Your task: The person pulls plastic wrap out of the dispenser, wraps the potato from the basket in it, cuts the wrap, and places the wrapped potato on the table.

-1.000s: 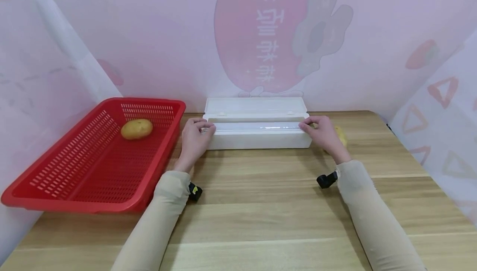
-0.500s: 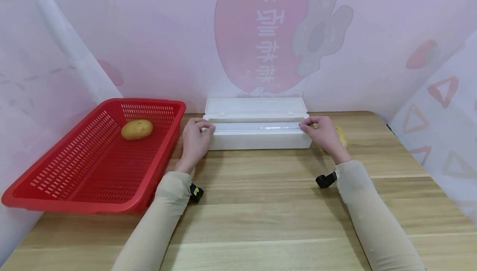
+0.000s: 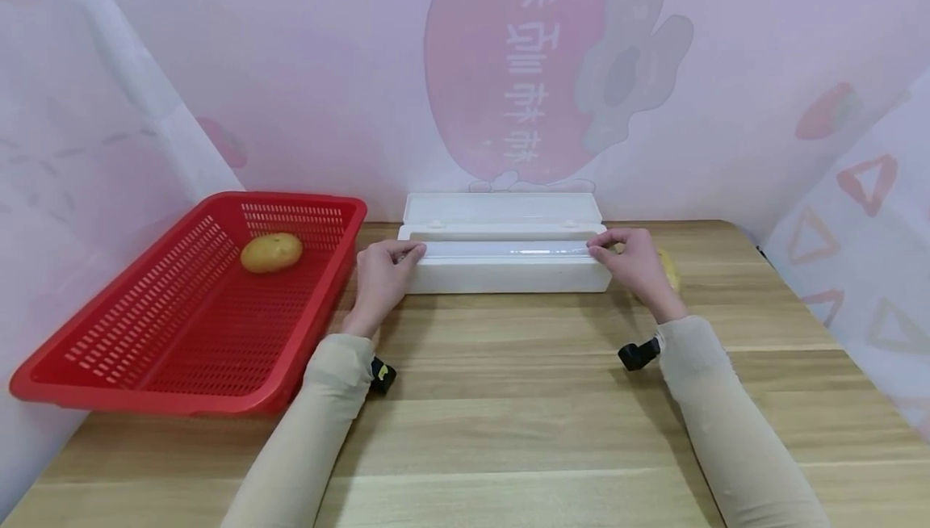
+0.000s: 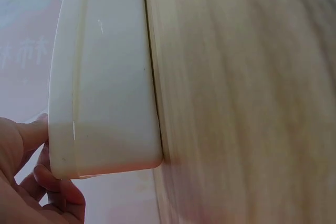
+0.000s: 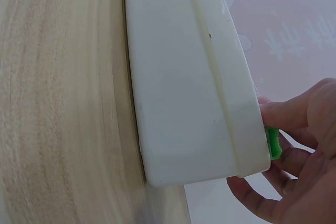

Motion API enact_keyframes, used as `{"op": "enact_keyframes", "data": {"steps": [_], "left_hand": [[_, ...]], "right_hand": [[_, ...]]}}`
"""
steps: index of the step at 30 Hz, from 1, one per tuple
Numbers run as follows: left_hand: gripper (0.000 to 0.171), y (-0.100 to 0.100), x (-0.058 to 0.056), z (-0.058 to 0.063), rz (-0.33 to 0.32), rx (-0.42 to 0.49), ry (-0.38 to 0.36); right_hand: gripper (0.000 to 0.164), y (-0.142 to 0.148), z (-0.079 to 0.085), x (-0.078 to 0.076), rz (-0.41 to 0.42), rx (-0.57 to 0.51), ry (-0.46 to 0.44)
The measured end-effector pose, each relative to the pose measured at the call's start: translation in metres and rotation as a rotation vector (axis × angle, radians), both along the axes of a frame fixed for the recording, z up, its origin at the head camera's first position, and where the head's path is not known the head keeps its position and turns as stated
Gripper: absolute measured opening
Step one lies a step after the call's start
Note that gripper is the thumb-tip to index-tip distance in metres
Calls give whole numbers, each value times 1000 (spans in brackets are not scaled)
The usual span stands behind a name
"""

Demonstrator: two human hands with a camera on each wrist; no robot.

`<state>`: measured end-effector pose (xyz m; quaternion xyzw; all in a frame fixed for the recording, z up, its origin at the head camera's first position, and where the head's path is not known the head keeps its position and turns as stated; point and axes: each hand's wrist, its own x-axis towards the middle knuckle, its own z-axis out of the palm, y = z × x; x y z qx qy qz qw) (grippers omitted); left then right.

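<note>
A long white cling film dispenser (image 3: 508,276) stands on the table with its lid (image 3: 501,207) tipped back against the wall. Glossy clear film (image 3: 534,249) lies along its top, between the two hands. At the left end, thumb and forefinger of my left hand (image 3: 380,276) pinch the film by the top corner; the other fingers curl beside the box end. My right hand (image 3: 639,268) pinches likewise at the right corner. In the right wrist view, a small green piece (image 5: 273,143) shows between that thumb and fingers. What exactly each pinch holds is mostly hidden.
On the left, a red plastic basket (image 3: 291,366) holds one potato (image 3: 272,253). Behind the right wrist, a yellow potato-like thing (image 3: 669,270) is partly hidden. The wooden table (image 3: 501,415) ends at a printed pink wall (image 3: 327,92) behind the dispenser.
The head view has shifted by a few pixels. Both hands keep their places at the dispenser's ends, and the lid stays back.
</note>
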<state>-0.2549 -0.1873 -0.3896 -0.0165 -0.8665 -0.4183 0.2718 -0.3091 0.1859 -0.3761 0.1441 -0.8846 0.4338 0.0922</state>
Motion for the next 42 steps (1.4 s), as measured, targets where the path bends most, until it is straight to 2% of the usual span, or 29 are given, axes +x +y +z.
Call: {"op": "enact_keyframes", "data": {"steps": [15,24,32,42], "left_hand": [[24,-1,1,2,-33,80,-79],[26,-3,-1,0,-14,77,-98],[27,-2,-1,2,-11,94,-116],[26,-1,1,4,1,114,-111]], "right_hand": [[13,2,-2,-1,-6,-3,-9],[18,5,1,0,15,25,-35],[17,6,2,0,66,73,16],[18,6,-3,-3,62,75,92]]}}
